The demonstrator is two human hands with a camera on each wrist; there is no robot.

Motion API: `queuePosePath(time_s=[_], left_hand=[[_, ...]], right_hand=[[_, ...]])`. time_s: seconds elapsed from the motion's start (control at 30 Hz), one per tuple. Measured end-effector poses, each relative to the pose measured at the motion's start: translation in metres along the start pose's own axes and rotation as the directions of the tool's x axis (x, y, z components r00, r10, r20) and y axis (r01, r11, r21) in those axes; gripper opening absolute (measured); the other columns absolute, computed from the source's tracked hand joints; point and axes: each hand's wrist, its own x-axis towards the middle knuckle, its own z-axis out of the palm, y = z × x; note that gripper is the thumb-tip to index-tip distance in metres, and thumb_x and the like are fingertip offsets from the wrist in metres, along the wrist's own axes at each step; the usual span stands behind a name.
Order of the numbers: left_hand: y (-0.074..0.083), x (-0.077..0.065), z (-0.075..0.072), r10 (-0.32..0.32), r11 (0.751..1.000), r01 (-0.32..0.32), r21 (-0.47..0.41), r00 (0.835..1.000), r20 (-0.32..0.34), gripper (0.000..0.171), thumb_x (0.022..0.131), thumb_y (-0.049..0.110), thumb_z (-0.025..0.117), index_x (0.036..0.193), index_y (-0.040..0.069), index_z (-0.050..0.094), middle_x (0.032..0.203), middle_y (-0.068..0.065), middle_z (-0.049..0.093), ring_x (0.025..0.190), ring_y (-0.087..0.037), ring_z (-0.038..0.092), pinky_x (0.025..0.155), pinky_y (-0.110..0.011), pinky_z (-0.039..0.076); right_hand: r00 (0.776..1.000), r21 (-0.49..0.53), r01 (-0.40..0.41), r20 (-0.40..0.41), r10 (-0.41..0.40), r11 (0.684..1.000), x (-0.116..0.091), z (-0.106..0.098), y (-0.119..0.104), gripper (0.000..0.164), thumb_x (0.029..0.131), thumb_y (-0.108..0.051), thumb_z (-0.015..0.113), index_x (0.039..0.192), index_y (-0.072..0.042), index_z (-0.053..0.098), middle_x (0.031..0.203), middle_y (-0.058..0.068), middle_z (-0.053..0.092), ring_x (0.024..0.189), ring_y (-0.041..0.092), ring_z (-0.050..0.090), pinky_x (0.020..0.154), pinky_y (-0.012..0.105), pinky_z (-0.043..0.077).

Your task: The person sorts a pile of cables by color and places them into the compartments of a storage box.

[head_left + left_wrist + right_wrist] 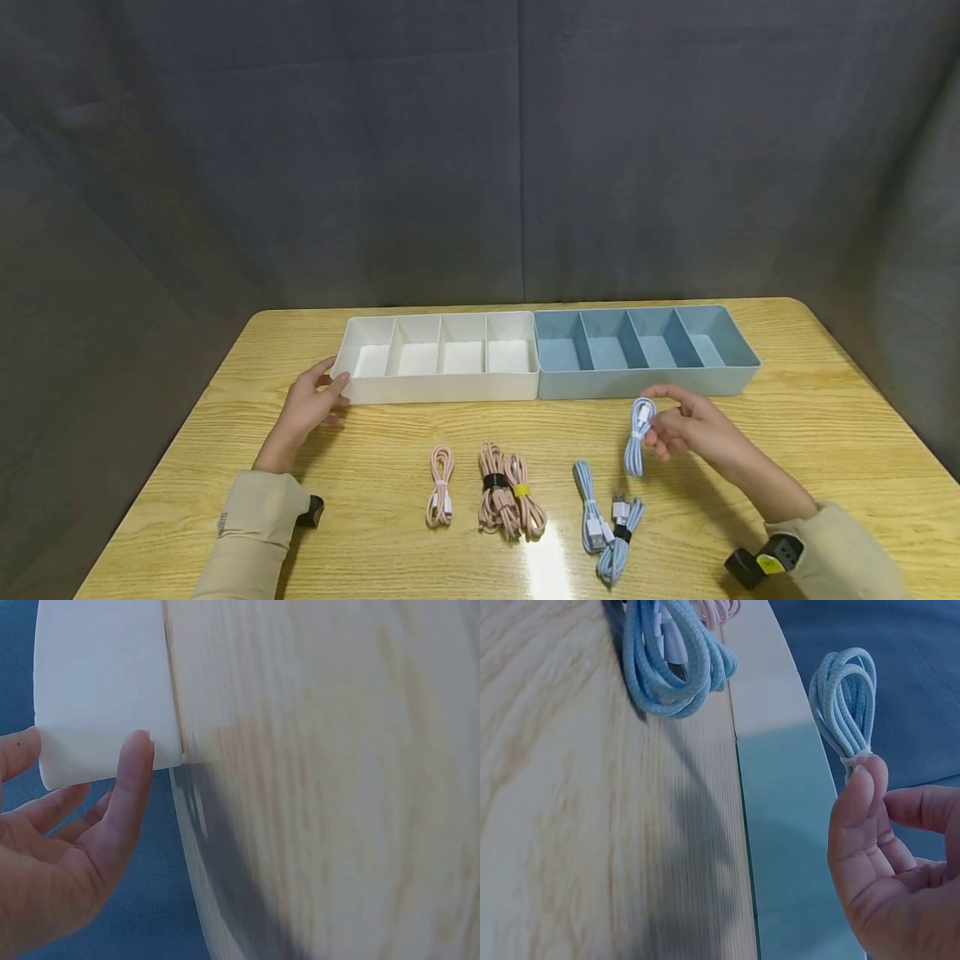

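Note:
My right hand (686,425) pinches a coiled light-blue charging cable (637,437) by its tied middle, held up in front of the blue divided box (637,383). The cable's upper loop shows above the fingertips in the right wrist view. At the left end of the white divided box (442,389), my left hand (311,404) touches the corner with fingers fairly straight; in the left wrist view the thumb lies against its front wall. Two more blue cables (587,500) lie bundled on the table below my right hand.
Several pink cables lie bundled near the table's middle, one pink cable (441,483) apart on the left. Both boxes stand end to end along the back of the wooden table (375,533), each divided into compartments. A dark curtain (517,150) hangs behind.

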Motion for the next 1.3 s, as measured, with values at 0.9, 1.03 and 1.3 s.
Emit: queuePosePath(time_s=[0.9, 1.03, 1.3], left_hand=[[0.001, -0.001, 0.0, -0.022, 1.0, 0.022, -0.019, 1.0, -0.001, 0.056, 0.097, 0.022, 0.045, 0.142, -0.003, 0.022, 0.115, -0.03, 0.046, 0.085, -0.031, 0.06, 0.061, -0.038, 0.058], [0.001, -0.001, 0.001, -0.024, 1.0, 0.024, -0.012, 1.0, -0.006, 0.055, 0.097, 0.02, 0.045, 0.142, -0.002, 0.023, 0.113, -0.029, 0.047, 0.084, -0.031, 0.06, 0.06, -0.038, 0.058], [-0.001, 0.001, 0.001, -0.023, 1.0, 0.023, -0.008, 1.0, -0.007, 0.056, 0.096, 0.022, 0.046, 0.142, -0.002, 0.023, 0.113, -0.029, 0.047, 0.084, -0.031, 0.061, 0.058, -0.037, 0.058]], right_hand=[[0.998, 0.061, 0.017, -0.062, -0.013, 0.998, 0.042, -0.009, -0.046, 0.031, 0.093, -0.001, 0.042, 0.122, 0.007, 0.032, 0.07, 0.004, 0.062, 0.057, 0.014, 0.056, 0.053, 0.027, 0.054], [0.998, 0.07, 0.008, -0.062, -0.004, 0.998, 0.049, -0.009, -0.048, 0.031, 0.094, -0.002, 0.043, 0.122, 0.007, 0.033, 0.07, 0.004, 0.061, 0.056, 0.014, 0.055, 0.053, 0.028, 0.054], [0.997, 0.064, -0.005, -0.073, 0.01, 0.998, 0.061, -0.009, -0.052, 0.03, 0.094, -0.002, 0.042, 0.121, 0.006, 0.033, 0.069, 0.003, 0.061, 0.057, 0.013, 0.056, 0.054, 0.026, 0.054]])
